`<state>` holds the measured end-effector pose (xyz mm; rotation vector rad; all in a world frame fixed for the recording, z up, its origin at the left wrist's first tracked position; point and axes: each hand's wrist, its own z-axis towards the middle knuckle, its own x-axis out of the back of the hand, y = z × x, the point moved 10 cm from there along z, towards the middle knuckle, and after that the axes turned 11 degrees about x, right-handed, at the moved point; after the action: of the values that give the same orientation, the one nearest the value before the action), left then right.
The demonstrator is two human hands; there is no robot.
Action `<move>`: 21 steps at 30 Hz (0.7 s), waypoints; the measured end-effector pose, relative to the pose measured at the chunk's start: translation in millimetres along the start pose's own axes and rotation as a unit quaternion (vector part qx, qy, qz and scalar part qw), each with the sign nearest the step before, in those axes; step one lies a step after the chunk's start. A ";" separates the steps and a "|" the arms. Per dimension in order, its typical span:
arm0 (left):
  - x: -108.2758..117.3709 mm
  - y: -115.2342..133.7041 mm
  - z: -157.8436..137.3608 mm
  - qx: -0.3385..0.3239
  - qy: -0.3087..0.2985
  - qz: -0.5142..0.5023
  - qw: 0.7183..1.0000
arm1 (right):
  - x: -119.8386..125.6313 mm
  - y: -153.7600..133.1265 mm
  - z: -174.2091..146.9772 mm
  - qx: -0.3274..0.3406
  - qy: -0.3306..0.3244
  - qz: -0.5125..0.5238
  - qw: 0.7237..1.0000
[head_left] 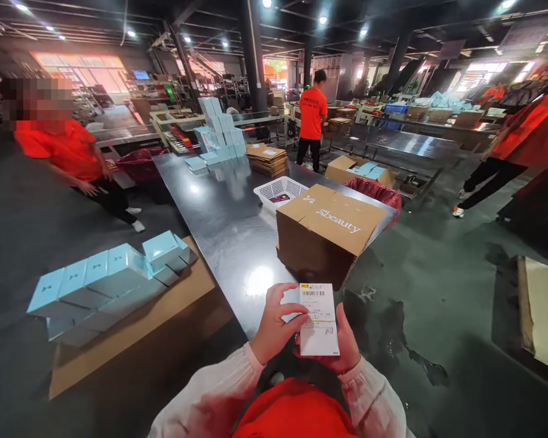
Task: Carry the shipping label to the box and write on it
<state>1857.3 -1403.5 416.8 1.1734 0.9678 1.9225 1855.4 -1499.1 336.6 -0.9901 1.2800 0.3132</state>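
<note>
Shipping label [318, 319], a white slip with a barcode at its top, is sitting upright between both hands just in front of the near end of the long dark surface [228, 225]. From the head view, the left hand [274, 325] is pinching the slip's left edge, its fingers [287, 310] curling over the front, while the right hand [344, 347] is cupping it from behind with the thumb pressing along the right edge. Pale sleeves are covering both wrists. Beyond the label, on the surface's near right corner, a stack of flat brown cartons [326, 234] printed with "beauty" is lying, and just behind it a white mesh basket [279, 192] is resting. Farther along the surface, a pile of light blue boxes [219, 137] is standing. Left of the surface, more blue boxes [105, 280] are lying on a cardboard sheet [132, 328] on the floor. People in orange shirts are standing well beyond the surface.
</note>
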 end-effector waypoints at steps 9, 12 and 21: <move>-8.5 19.2 -3.0 -0.061 0.018 0.067 0.996 | 6.5 -10.8 -2.5 -0.005 0.020 0.017 1.000; -11.9 27.7 -6.8 -0.101 0.026 0.119 0.987 | 10.1 -13.7 -3.5 -0.009 0.027 0.004 1.000; -27.6 41.0 -18.0 -0.153 0.065 0.209 0.964 | 19.5 -23.7 -0.3 0.042 0.051 0.003 0.998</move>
<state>1844.2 -1451.2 434.6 1.1413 0.4808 2.4050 1877.7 -1519.0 329.6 -0.9410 1.3770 0.2138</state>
